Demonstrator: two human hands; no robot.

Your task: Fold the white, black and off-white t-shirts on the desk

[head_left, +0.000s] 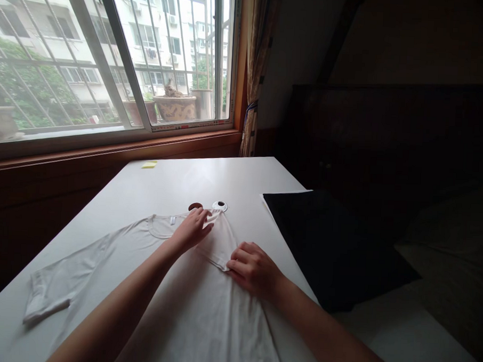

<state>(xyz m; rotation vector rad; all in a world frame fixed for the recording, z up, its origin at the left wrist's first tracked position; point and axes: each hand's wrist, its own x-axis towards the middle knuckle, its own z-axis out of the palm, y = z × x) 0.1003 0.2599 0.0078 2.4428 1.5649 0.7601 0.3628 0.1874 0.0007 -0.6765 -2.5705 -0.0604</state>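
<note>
A white short-sleeved T-shirt [121, 261] lies on the white table, its neckline toward the far side and one sleeve spread to the left. The right part of the shirt is folded inward, with the other sleeve lying over the body. My left hand [193, 228] rests over the fabric near the shoulder, fingers apart and slightly bent. Pinched between the fingers of my right hand [254, 267] is the hem of the folded sleeve, beside the shirt's right edge.
On the white table [241, 175] are a yellow sticky note [149, 165], a brown disc [195, 206] and a white ring-shaped piece [220, 205]. A black sheet [335, 244] overhangs the right edge. Behind stand a window and a curtain [252, 85].
</note>
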